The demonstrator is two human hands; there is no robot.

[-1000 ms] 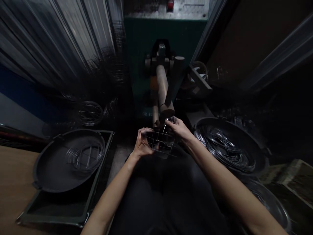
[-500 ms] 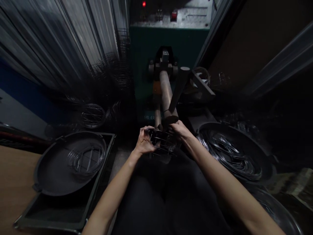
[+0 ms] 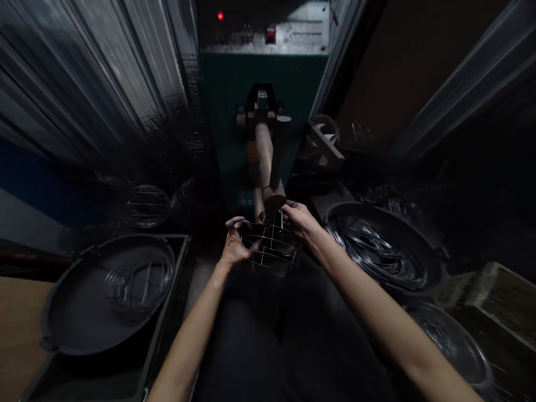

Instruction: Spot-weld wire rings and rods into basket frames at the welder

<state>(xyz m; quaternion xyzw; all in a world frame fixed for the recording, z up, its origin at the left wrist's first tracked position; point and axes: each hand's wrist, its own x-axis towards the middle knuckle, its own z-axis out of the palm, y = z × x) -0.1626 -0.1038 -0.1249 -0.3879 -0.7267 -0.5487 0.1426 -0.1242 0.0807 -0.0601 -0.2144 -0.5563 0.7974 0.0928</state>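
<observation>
My left hand (image 3: pixel 237 244) is curled round the left side of a small round wire rack (image 3: pixel 273 241), thumb inside its edge. My right hand (image 3: pixel 302 219) pinches a thin metal wire (image 3: pixel 281 216) at the rack's far right side. The rack lies just under the blunt end of a thick metal arm (image 3: pixel 265 159) that juts from a green machine (image 3: pixel 263 67). A thinner lower rod (image 3: pixel 258 204) ends close to the rack. Whether the rack touches either metal tip cannot be made out in the dim light.
On the left, a dark shallow pan (image 3: pixel 75 301) holds finished-looking wire racks (image 3: pixel 144 282). To the right, another pan (image 3: pixel 431 251) is filled with wire rings (image 3: pixel 383 254), with a clear basin (image 3: pixel 469 346) below it. A red switch (image 3: pixel 271 35) sits on the machine's panel.
The whole view has shifted, so the machine appears further left. My right hand has drawn slightly back from under the arm's tip, and more of the wire rack shows between my hands.
</observation>
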